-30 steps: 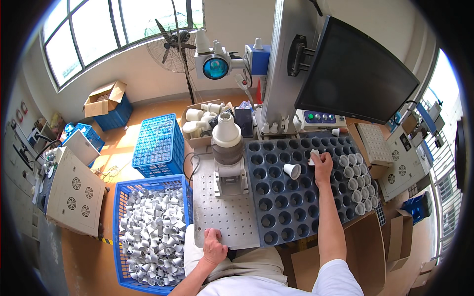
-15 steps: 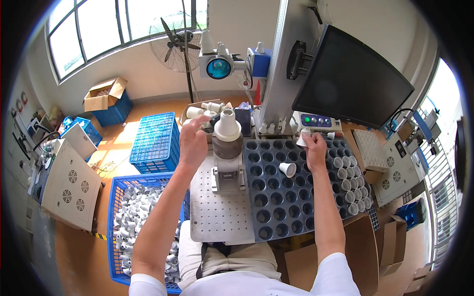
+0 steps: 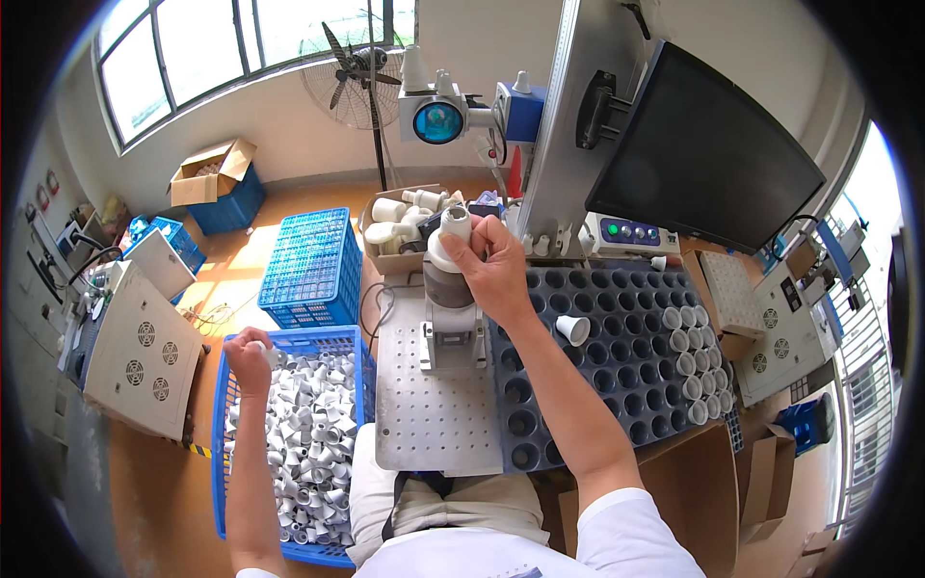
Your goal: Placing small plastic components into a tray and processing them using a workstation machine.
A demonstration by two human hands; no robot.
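My right hand is closed around a white cone-shaped plastic cup seated narrow end up on a dark round fixture. The thumb presses on the near side of the cup; the fingertips behind it are partly hidden. Over the far left part of a blue basket, my left hand is curled with the fingers bent in. A pale bit shows beside it, but I cannot tell whether it is held. Several similar white cups fill the basket.
A dark tray with round holes lies right of the perforated metal plate. One cup lies tilted on it; several more stand at its right end. A lens head hangs above the fixture, and a monitor stands at the back right.
My right hand has moved left from over the tray to the fixture, with the cup it carried. My left hand has left the fixture and swung down left over the basket.
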